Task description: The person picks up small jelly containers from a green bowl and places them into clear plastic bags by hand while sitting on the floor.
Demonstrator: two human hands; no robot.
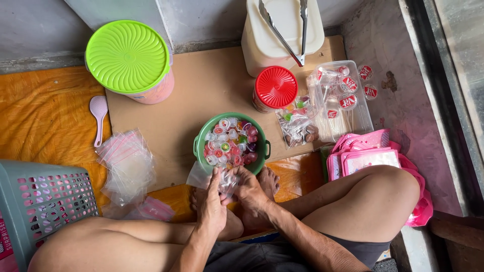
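— Where my legs cross on the floor, what are my hands doing?

— My left hand [212, 204] and my right hand [248, 189] meet over my feet, both pinching one small clear bag [218, 180] between fingers and thumbs; the bag sits just below the green bowl's rim.

— And just past them?

— The green bowl [200, 140] rests on the brown cardboard [201, 85], full of little jelly cups [231, 145] in red, purple and green. To my left lies a loose pile of clear zip bags [126, 163], then a grey and pink basket [43, 196]. To my right sits a stack of pink packets [365, 156].

— Farther out?

— A red-lidded jar [275, 86] with filled bags [296, 123] beside it, a clear tray of sealed cups [343, 98], a pink spoon [99, 117], a green-lidded tub [127, 55], and a white container [282, 30] with metal tongs [285, 30] lying on top.
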